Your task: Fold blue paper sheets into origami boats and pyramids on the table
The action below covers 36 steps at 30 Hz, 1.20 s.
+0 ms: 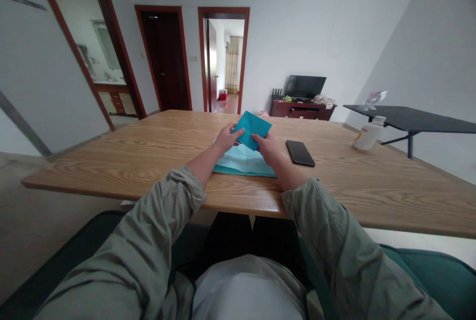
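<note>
A teal square of folded paper [254,128] is held up above the table between my two hands, with crease lines across its face. My left hand [227,138] pinches its left edge, thumb on the near face. On the opposite side, my right hand [268,147] grips the lower right edge, its thumb also in front. The fingers behind the paper are mostly hidden. Beneath my hands lie larger light-blue and teal sheets of paper [241,161], partly covered by the hands and the held square.
A black phone [300,153] lies right of the sheets on the wooden table [148,151]. Farther right stands a whitish translucent bottle [369,134]. Beyond it is a black table [412,117] with a clear plastic object on top. A television [305,87] sits on a low cabinet by the wall.
</note>
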{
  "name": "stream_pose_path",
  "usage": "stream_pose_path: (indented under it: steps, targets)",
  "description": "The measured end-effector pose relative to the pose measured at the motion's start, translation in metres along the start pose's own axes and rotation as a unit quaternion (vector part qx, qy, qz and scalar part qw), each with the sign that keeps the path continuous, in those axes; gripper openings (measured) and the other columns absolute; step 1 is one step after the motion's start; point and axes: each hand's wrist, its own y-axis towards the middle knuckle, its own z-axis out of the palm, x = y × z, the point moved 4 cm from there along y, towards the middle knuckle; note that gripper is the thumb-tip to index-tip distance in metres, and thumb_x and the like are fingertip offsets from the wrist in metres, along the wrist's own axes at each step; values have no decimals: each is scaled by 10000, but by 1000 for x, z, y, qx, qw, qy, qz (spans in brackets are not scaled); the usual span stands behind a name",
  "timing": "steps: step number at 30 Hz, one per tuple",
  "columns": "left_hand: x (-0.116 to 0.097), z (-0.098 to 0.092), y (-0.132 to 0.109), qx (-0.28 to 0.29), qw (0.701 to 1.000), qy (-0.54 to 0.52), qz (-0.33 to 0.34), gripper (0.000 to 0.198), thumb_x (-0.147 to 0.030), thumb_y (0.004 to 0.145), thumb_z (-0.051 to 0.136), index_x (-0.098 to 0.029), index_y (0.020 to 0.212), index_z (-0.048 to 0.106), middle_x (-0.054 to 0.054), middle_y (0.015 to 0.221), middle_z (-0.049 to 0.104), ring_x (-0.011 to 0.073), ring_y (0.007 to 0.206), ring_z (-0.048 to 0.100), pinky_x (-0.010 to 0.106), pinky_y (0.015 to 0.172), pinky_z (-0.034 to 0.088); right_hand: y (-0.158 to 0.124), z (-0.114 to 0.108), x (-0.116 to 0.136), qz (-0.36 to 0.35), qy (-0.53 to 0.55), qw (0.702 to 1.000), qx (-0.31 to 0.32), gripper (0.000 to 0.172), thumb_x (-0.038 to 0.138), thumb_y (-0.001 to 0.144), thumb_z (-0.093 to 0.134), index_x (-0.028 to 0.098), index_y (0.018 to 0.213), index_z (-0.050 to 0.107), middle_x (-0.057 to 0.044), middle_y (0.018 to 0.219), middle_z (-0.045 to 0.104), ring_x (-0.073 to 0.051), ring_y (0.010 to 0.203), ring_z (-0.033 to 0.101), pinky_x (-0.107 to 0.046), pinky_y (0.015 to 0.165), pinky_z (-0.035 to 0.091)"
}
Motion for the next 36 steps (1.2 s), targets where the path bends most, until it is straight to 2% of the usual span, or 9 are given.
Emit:
stream_pose_path:
  steps: [3,7,14,20,23,27,31,33,36]
  targets:
    - [-3,0,-1,-1,1000,-3,6,298,-400,792,651,-172,971,582,6,754,629,104,534,595,206,464,471,0,0,1,0,-1,1000,-13,432,343,673,710,206,1057,568,-51,967,691,-180,773,653,-314,656,551]
    - [-3,-5,1,-41,999,12,13,257,-376,791,657,-164,892,555,-18,662,607,86,463,570,183,429,447,2,-4,-1,12,-40,998,-50,624,371,686,705,259,1232,425,-27,916,692,-172,721,641,-322,600,558]
    - [-7,-5,0,-74,997,-19,28,286,-360,785,662,-172,958,533,-22,699,607,92,432,576,193,406,445,9,-9,-7,-78,-148,985,-40,894,363,705,641,287,1466,178,7,850,641,-138,591,593,-304,541,557]
    - [-5,-4,2,-54,997,-39,49,356,-414,776,665,-159,997,551,-11,685,622,98,473,581,219,467,477,3,1,-9,-101,-214,970,60,731,389,771,588,285,1446,326,-62,1083,619,-147,663,638,-319,609,556]
    - [-7,-4,4,-53,993,-1,104,329,-404,771,668,-143,959,600,14,722,648,101,534,582,229,528,487,0,5,-9,-85,-212,968,105,714,418,797,570,276,1451,320,-66,1103,622,-170,738,654,-340,666,556]
    - [-12,-2,3,-43,986,47,152,351,-392,750,694,-141,990,647,66,927,694,151,767,643,261,693,519,-1,5,-9,-104,-257,956,99,792,459,749,653,257,1440,324,-89,1154,612,-170,733,645,-371,717,547]
    - [-9,8,-1,36,993,6,114,539,-415,709,737,-168,1167,598,103,1163,649,205,877,673,313,746,537,-2,7,-10,-125,-260,952,106,720,490,747,666,247,1366,393,-67,1048,662,-187,794,643,-368,740,538]
    - [-8,11,-3,64,993,3,104,588,-423,688,756,-172,1193,591,116,1196,637,224,892,678,338,765,538,-2,8,-8,-135,-253,951,113,656,489,756,656,253,1322,423,-48,1011,671,-191,824,641,-355,728,536]
    - [-9,11,-3,67,991,-2,115,579,-423,672,771,-157,1163,617,139,1188,646,263,1014,648,372,839,522,-3,7,-5,-142,-262,949,106,620,500,761,647,248,1291,446,-28,942,667,-183,796,628,-332,701,522]
